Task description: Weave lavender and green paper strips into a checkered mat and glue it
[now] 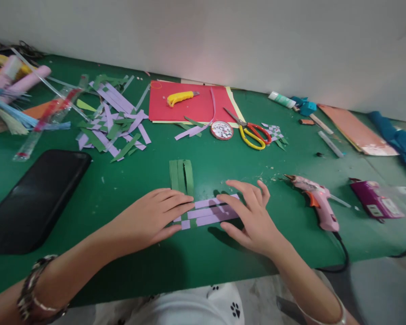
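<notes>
Purple paper strips (216, 214) lie side by side on the table in front of me. Green paper strips (179, 174) cross them at their left end and stick out away from me. Small purple and green squares show where they interlace. My left hand (159, 212) rests flat over that crossing, fingers stretched out, and hides part of it. Over the right end of the purple strips is my right hand (250, 212), its fingers spread and curved. Some of its fingertips are close to the strips; whether they touch I cannot tell.
A black phone (37, 198) lies at left, below a heap of paper strips (115, 122). Behind are red paper (189, 106), a yellow cutter (181, 98), scissors (252, 133) and a round tin (222, 130). A pink glue gun (316, 198) and purple box (375, 200) are at right.
</notes>
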### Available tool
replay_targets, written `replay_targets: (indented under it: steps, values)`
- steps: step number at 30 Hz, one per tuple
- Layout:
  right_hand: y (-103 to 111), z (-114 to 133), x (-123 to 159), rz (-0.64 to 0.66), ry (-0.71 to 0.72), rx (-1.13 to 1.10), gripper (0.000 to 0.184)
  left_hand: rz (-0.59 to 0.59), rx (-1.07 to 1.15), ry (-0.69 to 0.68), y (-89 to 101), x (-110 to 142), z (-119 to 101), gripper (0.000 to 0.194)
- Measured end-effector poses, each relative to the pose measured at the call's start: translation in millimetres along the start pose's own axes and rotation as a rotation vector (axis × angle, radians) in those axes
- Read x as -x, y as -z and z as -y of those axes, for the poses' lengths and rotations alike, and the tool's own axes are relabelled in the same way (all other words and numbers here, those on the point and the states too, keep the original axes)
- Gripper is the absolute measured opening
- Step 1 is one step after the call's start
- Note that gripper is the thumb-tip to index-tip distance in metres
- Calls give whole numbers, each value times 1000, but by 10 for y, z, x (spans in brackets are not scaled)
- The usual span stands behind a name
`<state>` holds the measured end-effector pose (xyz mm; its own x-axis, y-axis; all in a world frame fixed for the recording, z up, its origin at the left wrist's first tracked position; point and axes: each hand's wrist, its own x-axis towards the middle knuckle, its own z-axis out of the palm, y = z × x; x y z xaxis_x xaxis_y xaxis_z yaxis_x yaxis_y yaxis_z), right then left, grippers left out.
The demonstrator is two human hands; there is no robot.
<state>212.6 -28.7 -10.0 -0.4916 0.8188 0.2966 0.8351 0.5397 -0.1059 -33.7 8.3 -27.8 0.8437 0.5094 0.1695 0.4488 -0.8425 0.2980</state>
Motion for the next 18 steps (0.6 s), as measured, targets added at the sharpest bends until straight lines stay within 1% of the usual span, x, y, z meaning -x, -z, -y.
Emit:
replay_targets:
  steps: [3,9,11,15,18]
  values:
    - [-2,3,-3,6,-7,-11,31,-6,3,-1,4,-1,-1,34]
    - [-18,25,-17,119,65,11,36,27,-5,2,23,-5,-2,34]
    - [-20,29,-19,137,77,14,37,35,-4,6,28,-7,-3,35]
    - [-16,28,-16,98,81,3,33,36,-5,0,26,-7,-2,35]
    - [-18,27,-18,9,54,-1,27,38,-6,3,21,-4,-1,35]
